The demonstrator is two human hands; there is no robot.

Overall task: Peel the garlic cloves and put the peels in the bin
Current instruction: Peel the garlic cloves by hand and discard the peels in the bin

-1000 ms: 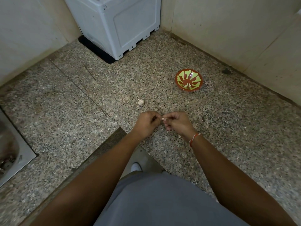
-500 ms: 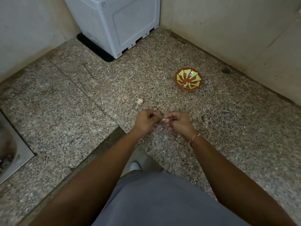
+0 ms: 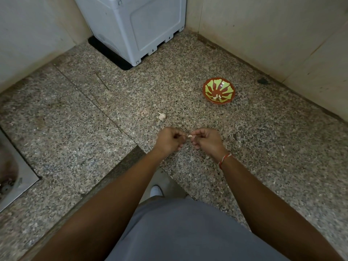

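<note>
The peeling step is in hand: the left hand [image 3: 169, 140] and the right hand [image 3: 205, 139] meet above the speckled granite counter [image 3: 263, 151], both with fingers curled in, and between their fingertips sits one small pale garlic cloves piece, a single clove [image 3: 189, 136]. The right hand's fingertips pinch the clove at its 3 o'clock end; the left hand's thumb and forefinger close in at its 9 o'clock end, seemingly on the skin, though whether they hold clove or loose peel is too small to tell. Another piece of garlic [image 3: 162, 115] lies on the counter at about 11 o'clock from the hands, near but apart from them. The red-and-green bowl [image 3: 218, 90] stands well off at 1 o'clock, with a few pale pieces at its bottom, most likely cloves already peeled. No bin for peels can be made out with certainty; the grey plastic box [image 3: 135, 25] at 12 o'clock against the wall might be one. By my reading the next move calls for stripping the skin fully off, dropping the bare clove in the bowl, keeping the peel in the fingers for the bin, then taking up the piece at 11 o'clock.
</note>
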